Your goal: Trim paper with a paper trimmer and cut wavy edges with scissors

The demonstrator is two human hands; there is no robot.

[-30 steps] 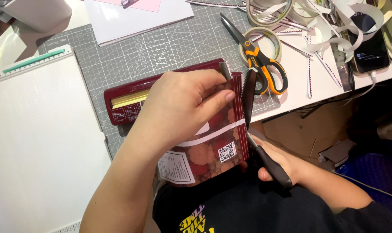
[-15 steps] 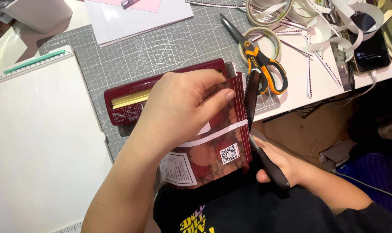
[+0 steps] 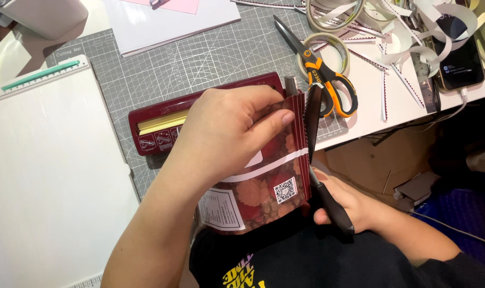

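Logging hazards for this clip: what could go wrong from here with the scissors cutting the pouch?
The left hand pinches the dark red pouch right beside the dark scissors in the right hand, so its thumb could get nicked. The pouch is held in the air, unsupported, so the cut may wander.

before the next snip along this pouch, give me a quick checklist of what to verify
1. Left hand grips the dark red pouch firmly, thumb pressed near its cut edge: ok.
2. Left fingers clear of the blades: cannot tell, the thumb sits close to them.
3. Dark-handled scissors lined up along the pouch's right edge: ok.
4. Right hand has a full hold on the scissor handles: ok.
5. Whether the blades are open enough to bite: cannot tell, they are seen edge on.
6. Orange-handled scissors and tape roll lie on the cutting mat away from the cut: ok.
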